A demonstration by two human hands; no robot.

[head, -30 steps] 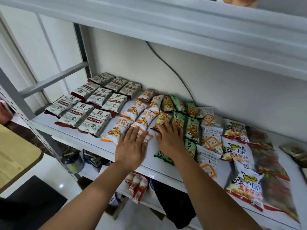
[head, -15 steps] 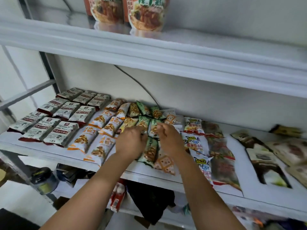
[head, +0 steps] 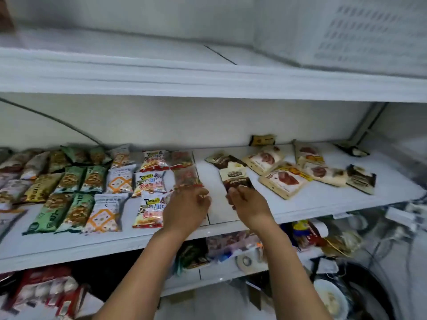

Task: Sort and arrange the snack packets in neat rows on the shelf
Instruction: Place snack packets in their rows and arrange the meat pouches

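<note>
Starting lowest and nearest, a cluttered lower shelf [head: 184,280] is seen beneath the forearms, with red-and-white packs [head: 46,294] at the left, a roll of tape [head: 246,262] in the middle and a white plate [head: 330,301] at the right. Above it, the white shelf [head: 221,218] is reached over by both hands.

The left hand [head: 187,209] is held with its fingers curled at the near end of a clear packet [head: 187,177] printed in red. Through the blur it cannot be told whether that packet is gripped or only touched. The near end of a brown-and-cream packet [head: 234,177] is pinched by the right hand [head: 248,204]. This packet is placed just right of the clear one, with a strip of bare shelf between them.

To the left, snack packets are laid flat in rows running front to back: yellow packets [head: 151,211] beside the left hand, then white-and-orange packets [head: 105,215], then green packets [head: 76,211]. To the right, cream packets [head: 284,183] picturing meat are scattered at angles, some overlapping.

Farther back, a small dark packet [head: 263,140] is propped against the white rear wall [head: 208,121], across which a grey cable [head: 57,121] is run. Overhead, an upper shelf [head: 208,82] is seen, and a white perforated crate [head: 369,31] is set on it at the right.
</note>
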